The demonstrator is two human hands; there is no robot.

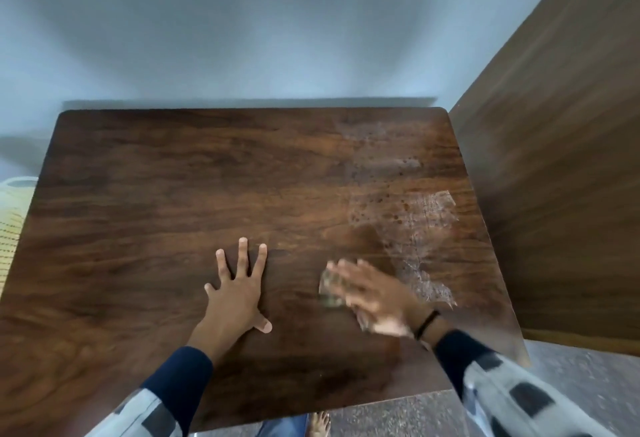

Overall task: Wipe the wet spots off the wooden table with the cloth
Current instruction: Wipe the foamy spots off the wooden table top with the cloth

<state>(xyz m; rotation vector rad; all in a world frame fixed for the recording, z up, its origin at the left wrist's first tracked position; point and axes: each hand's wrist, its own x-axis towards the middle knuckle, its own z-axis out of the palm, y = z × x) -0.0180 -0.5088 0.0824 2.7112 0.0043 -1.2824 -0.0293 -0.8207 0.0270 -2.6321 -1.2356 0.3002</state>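
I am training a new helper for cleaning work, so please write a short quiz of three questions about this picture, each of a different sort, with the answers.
1. True or false: the left hand holds the cloth.
2. Where on the table do the wet smears lie? A. left side B. right side C. near left corner
3. What is worn on the wrist of the right hand?
Key: 1 false; it lies flat on the wood. 2 B. 3 A dark band.

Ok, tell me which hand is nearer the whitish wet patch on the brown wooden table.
Right. The right hand presses the crumpled cloth beside the wet patch; the left hand lies flat, further left.
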